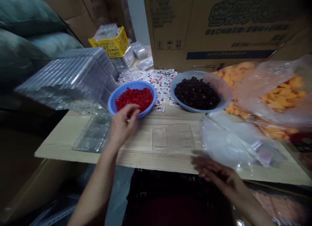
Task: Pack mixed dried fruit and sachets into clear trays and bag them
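Observation:
My left hand (123,125) is at the front rim of a blue bowl (111,102) filled with glossy red pieces (134,97). Its thumb and forefinger are curved with a small gap, and no item shows between them. Low over the table's front edge, my right hand (218,175) is blurred by motion, its fingers stretched out and holding nothing visible. On the wood between the hands lies a clear plastic tray (173,137) with moulded compartments. Behind it to the right stands a translucent bowl (225,92) of dark, dried-looking pieces (197,92).
Stacked clear plastic trays (73,76) rise at the left, with a yellow basket (119,44) behind. Small printed sachets (161,84) are strewn between the bowls. Plastic bags (231,141) and bagged orange pieces (280,96) occupy the right. A large carton (170,31) blocks the back.

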Available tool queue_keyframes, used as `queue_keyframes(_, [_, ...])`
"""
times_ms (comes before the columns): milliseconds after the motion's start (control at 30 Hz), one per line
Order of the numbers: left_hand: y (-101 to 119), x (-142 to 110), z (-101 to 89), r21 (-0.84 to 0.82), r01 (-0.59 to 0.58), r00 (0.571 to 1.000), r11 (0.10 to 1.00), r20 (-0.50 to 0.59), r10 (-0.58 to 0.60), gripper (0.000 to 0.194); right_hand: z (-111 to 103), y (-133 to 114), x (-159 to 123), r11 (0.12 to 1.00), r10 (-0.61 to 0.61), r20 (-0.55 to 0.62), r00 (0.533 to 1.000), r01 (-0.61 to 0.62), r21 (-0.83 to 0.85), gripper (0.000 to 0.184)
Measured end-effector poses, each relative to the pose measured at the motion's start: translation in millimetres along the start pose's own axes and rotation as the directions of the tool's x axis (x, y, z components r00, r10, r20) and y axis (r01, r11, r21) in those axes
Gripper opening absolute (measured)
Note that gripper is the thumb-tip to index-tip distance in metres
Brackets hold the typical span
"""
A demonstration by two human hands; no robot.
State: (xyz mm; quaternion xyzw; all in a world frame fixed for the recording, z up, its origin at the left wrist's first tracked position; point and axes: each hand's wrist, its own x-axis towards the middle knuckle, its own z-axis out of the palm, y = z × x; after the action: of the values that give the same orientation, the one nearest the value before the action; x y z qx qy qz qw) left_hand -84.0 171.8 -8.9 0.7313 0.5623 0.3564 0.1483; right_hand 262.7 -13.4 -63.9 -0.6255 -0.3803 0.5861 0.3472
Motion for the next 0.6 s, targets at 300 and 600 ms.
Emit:
queue_keyframes(300, [-85.7, 99.7, 15.3, 0.439, 0.128, 0.815, 0.889, 0.464, -0.347, 0.014, -48.4, -126.2, 166.6, 0.549, -0.662, -0.214, 0.718, 0.271, -0.791, 0.024])
queue_keyframes(600, [-93.6, 95.5, 14.3, 0.552, 0.097, 0.795, 0.828, 0.458, -0.398, 0.016, -58.9, -144.6, 258.1, 0.381, -0.448, -0.121, 0.886, 0.067, -0.922, 0.013])
